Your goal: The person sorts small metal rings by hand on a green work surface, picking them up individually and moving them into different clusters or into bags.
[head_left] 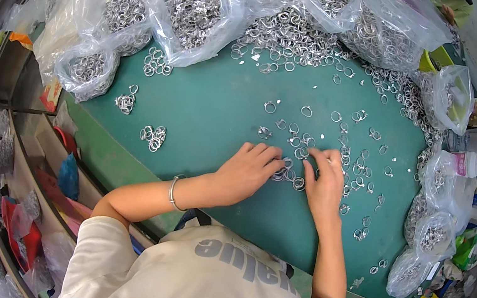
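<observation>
Silver-coloured metal rings (290, 175) lie in a loose cluster between my two hands on a green tabletop (215, 100). My left hand (247, 173) comes in from the left with its fingers bent and close together, the tips down at the cluster's left side. What those fingertips pinch, if anything, is hidden. At the cluster's right side, my right hand (325, 183) has its thumb and forefinger apart, and the forefinger reaches a ring (301, 153). More single rings (269, 107) are scattered beyond and to the right of my hands. A bangle (173, 194) circles my left wrist.
Small ring piles (153, 138) sit at the left. Open clear plastic bags of rings (194, 10) line the far edge, beside a large loose heap (288, 27). More bags (435, 235) stand along the right edge. Shelf compartments (26, 156) hold bags at the left.
</observation>
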A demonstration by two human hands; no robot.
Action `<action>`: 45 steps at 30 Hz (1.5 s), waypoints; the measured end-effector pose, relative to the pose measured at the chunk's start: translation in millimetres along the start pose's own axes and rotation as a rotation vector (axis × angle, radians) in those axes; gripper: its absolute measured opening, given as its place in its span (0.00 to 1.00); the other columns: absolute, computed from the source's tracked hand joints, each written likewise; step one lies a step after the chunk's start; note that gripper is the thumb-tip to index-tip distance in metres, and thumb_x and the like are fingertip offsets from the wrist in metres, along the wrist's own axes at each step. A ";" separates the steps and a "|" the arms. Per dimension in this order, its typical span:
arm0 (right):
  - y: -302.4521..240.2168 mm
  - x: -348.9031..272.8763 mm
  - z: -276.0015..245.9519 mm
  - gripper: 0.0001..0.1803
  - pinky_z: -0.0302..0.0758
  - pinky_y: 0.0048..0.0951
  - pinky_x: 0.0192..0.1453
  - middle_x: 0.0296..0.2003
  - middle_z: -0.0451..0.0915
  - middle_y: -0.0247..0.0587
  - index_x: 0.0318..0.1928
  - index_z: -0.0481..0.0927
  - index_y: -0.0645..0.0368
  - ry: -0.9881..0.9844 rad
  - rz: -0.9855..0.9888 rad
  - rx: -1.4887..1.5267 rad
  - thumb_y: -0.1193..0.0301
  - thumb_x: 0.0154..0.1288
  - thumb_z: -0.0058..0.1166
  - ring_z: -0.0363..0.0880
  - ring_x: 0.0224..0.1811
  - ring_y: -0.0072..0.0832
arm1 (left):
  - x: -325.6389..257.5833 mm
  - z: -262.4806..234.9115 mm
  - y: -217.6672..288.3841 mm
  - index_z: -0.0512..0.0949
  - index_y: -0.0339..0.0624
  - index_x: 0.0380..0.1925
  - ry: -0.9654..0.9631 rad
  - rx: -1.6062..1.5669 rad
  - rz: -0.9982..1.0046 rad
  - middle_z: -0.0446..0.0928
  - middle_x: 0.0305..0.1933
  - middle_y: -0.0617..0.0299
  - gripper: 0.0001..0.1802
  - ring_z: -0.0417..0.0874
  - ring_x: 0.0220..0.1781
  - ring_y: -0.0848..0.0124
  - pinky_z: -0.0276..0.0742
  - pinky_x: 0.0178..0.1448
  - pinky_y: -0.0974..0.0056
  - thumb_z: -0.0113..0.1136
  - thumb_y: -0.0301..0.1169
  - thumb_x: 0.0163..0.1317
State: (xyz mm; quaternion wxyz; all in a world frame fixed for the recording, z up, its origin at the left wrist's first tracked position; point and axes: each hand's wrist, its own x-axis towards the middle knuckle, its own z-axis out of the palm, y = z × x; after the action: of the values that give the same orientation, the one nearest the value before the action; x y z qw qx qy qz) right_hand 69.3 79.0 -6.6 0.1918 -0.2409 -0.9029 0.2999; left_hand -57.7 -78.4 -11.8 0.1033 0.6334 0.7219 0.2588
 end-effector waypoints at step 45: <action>135.1 -2.6 -195.7 0.10 0.68 0.31 0.32 0.24 0.74 0.46 0.44 0.78 0.65 0.523 0.384 -0.479 0.73 0.65 0.53 0.70 0.25 0.27 | 34.0 -17.9 24.4 0.75 0.37 0.51 0.080 -0.377 -0.113 0.77 0.52 0.51 0.19 0.78 0.52 0.55 0.75 0.55 0.57 0.59 0.19 0.58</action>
State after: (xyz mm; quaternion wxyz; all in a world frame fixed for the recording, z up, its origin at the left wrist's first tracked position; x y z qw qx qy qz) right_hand 210.7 260.5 53.3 0.2940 -0.5111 -0.8067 0.0398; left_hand -51.2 -48.3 21.7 0.2056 0.5506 0.6985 0.4083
